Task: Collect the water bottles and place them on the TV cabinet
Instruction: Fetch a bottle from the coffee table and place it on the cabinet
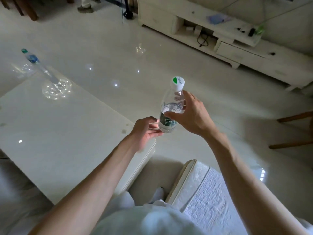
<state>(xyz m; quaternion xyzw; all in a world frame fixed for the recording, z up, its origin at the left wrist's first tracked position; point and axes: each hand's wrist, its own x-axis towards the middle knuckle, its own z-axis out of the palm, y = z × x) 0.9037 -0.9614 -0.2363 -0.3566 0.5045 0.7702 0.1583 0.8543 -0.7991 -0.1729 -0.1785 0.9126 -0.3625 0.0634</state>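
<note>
1. Right hand (189, 114) has hold of the water bottle (170, 114): the thumb presses across the front just above the green label, and the fingers wrap round the far side of the shoulder below the cap.
2. That bottle is in the air, carried by nothing but the hands, just off the near right corner of the coffee table (59, 133) and over the floor. Its long axis is close to upright and tipped a little, base toward the person and white cap up and away to the right. It is part full of clear water.
3. The left hand (145, 131) lies palm up beside the bottle's base, fingers loosely bent, with the tips against the lower wall. It is not wrapped round the bottle.
4. Over by the table's far left corner stands a second bottle (32, 57), with a blue label and a teal cap. From this angle its long axis slants, cap to the upper left. Bright flecks of light lie on the tabletop around its foot.
5. Across the glossy floor, the white TV cabinet (237, 53) runs along the far right wall, well apart from both bottles.
6. On its top lie a bluish cloth (218, 19) and some small dark items I cannot make out.
</note>
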